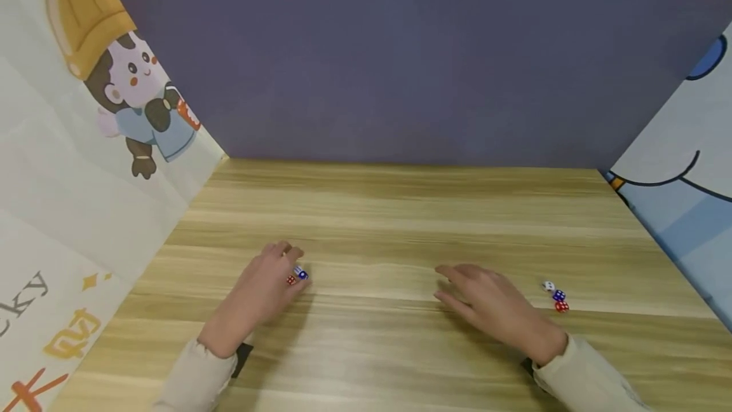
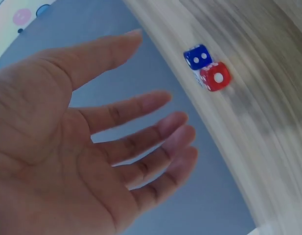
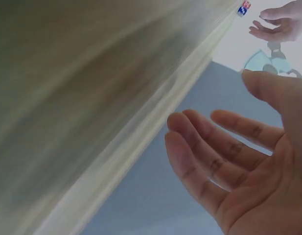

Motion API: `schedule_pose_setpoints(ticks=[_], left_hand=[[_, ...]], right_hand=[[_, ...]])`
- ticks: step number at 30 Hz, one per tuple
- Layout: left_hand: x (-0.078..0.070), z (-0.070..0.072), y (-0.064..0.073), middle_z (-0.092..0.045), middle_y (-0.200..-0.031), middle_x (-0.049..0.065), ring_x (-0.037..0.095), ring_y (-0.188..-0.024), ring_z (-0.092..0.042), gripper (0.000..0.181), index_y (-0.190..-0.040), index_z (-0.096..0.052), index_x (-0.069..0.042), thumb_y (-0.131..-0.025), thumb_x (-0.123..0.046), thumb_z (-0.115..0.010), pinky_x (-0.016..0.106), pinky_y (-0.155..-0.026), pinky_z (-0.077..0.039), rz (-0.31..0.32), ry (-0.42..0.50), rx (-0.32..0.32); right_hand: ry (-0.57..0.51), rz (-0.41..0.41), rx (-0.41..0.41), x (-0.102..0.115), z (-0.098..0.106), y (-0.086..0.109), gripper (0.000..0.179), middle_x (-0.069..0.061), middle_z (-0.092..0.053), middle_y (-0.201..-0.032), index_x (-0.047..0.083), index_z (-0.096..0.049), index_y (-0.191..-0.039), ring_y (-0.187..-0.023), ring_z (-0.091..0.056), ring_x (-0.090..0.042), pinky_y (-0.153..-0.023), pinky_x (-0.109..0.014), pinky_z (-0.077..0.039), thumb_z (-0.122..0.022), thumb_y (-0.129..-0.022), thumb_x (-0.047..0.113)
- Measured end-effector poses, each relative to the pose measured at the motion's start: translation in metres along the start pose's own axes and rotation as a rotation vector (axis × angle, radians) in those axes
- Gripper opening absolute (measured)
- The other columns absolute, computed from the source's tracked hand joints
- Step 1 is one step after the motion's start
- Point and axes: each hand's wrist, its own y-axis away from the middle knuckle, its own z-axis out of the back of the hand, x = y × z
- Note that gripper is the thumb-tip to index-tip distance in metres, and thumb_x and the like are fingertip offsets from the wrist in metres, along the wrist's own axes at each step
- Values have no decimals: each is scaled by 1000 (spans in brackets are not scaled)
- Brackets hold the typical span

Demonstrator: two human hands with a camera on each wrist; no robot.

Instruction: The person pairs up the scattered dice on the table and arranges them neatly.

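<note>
My left hand (image 1: 265, 285) hovers beside and partly over a small cluster of dice at the left of the wooden table. That cluster has a blue die (image 2: 197, 56), a red die (image 2: 216, 77) and a white die (image 1: 297, 269) mostly hidden behind them in the left wrist view. The left fingers are spread and loosely bent, with nothing in the palm. Right of centre, my right hand (image 1: 486, 301) is held over the table, fingers relaxed and holding nothing. To its right lie another white die (image 1: 549, 286), blue die (image 1: 559, 295) and red die (image 1: 562, 306), close together.
The wood-grain table (image 1: 366, 208) runs back to a dark blue-grey panel (image 1: 400, 62). On the left stands a pale wall (image 1: 34, 145) with cartoon prints, and a printed panel (image 1: 675, 177) borders the right side.
</note>
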Motion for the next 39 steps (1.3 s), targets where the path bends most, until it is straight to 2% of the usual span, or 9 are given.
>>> schedule_pose_setpoints(ticks=[3,7,13,21,28,32,36,39], left_hand=[[3,-2,0,-64,-92,13,29,-82,-58,31,-96,-70,1,-76,-17,-86,40,-69,-52,-30,33,-3],[6,-6,-1,-62,-87,7,22,-78,-52,20,-87,-70,-4,-75,-9,-85,34,-67,-47,-53,74,21],[10,-12,0,-54,-82,2,20,-76,-45,21,-76,-64,-8,-72,1,-82,31,-65,-42,-40,78,65],[12,-17,3,-53,-82,1,20,-77,-44,21,-76,-64,-8,-75,3,-81,31,-66,-42,-31,80,95],[11,-18,2,-51,-81,-1,18,-77,-42,21,-77,-65,-8,-75,2,-82,30,-67,-41,-39,81,78],[11,-18,1,-51,-81,0,19,-77,-41,21,-77,-65,-8,-74,3,-82,30,-67,-40,-46,86,64],[12,-19,0,-51,-82,1,19,-77,-42,21,-76,-65,-8,-74,2,-83,31,-68,-40,-59,96,46],[12,-21,-2,-54,-83,1,18,-78,-46,18,-76,-67,-7,-74,-1,-84,31,-69,-42,-77,115,15]], right_hand=[[-7,33,38,6,-1,-10,36,-5,-72,-105,7,-67,-122,-87,-69,-15,-73,-35,-57,-65,-97,33],[-54,90,80,15,-2,-23,30,-2,-72,-101,8,-69,-118,-81,-66,-9,-71,-32,-56,-64,-98,30],[-99,134,136,25,-6,-40,27,0,-72,-101,11,-71,-116,-78,-64,-2,-69,-26,-55,-62,-99,30],[-197,151,173,32,-16,-53,25,0,-72,-101,10,-71,-116,-74,-61,3,-65,-20,-53,-61,-100,26],[-259,132,205,31,-22,-62,24,7,-68,-85,7,-70,-117,-62,-53,6,-60,-19,-49,-62,-99,22],[-299,143,230,31,-25,-69,23,7,-68,-84,7,-71,-116,-61,-52,5,-59,-19,-49,-64,-98,19],[-363,136,274,33,-27,-79,22,6,-70,-88,7,-71,-116,-63,-56,3,-61,-20,-50,-65,-97,18],[-409,133,315,35,-29,-86,22,5,-71,-93,8,-70,-116,-72,-60,2,-67,-21,-52,-66,-97,17]])
